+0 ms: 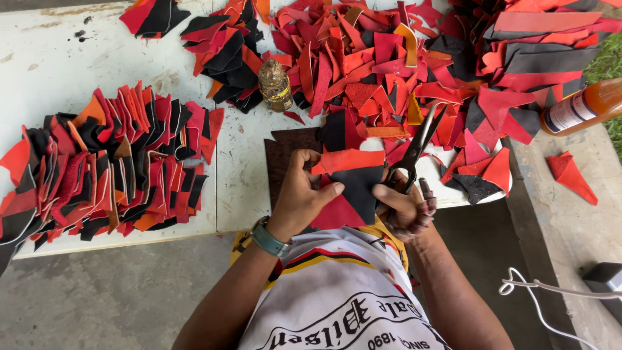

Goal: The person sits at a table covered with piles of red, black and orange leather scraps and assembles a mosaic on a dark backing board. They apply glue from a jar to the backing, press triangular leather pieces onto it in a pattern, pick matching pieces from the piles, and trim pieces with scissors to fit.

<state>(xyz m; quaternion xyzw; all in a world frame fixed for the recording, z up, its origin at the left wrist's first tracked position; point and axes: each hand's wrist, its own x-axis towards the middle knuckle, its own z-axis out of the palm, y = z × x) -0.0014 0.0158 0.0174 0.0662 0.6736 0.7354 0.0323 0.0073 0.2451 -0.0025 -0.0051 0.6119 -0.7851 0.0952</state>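
**Scissors out, patchwork piece pinched between both hands**

So the person had a stitched-together piece of red and black material held up right in front of their chest, just past the near edge of the white table. The left hand was clamped on its left side, thumb lying across the front and fingers curled behind. The right hand sat touching the piece's right edge and was wrapped through the handles of a pair of scissors, blades apart and pointing up and away over the scrap pile. Off to the left lay a fanned-out row of finished pieces. A small brownish bottle stood between the piles, and an orange bottle lay on its side at the far right.
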